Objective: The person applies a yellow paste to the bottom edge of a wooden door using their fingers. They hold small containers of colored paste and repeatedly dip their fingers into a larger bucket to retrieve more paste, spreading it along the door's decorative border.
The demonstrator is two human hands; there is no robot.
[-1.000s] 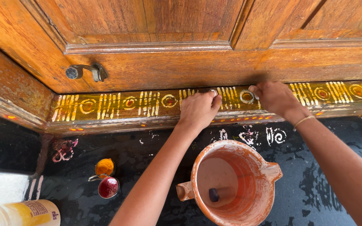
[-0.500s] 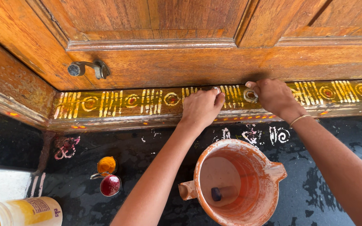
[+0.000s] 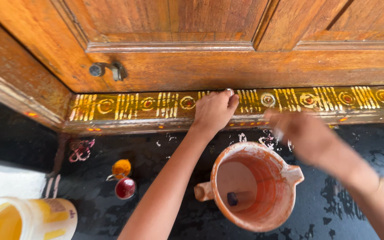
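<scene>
My left hand [image 3: 214, 109] rests on the painted wooden threshold [image 3: 156, 106], fingers curled, a ring on one finger, nothing visible in it. The threshold is yellow with white stripes and circles with red dots. My right hand [image 3: 298, 133] is blurred, off the threshold and above the dark floor, just over the far rim of an orange plastic bucket [image 3: 263, 209]. I cannot tell whether that hand holds anything. A thin bangle [image 3: 381, 183] is on its wrist. A small dark object [image 3: 233, 198] lies inside the bucket.
Two small joined cups stand on the wet black floor, one with orange powder [image 3: 122, 168], one with red powder [image 3: 125, 188]. A yellow jar [image 3: 27, 220] is at the bottom left. A metal latch [image 3: 107, 70] sits on the wooden door. White floor drawings [image 3: 267, 140] lie below the threshold.
My right hand has left the circle on the threshold and pulled back down over the bucket. My left hand has stayed on the threshold. The view has shifted slightly left.
</scene>
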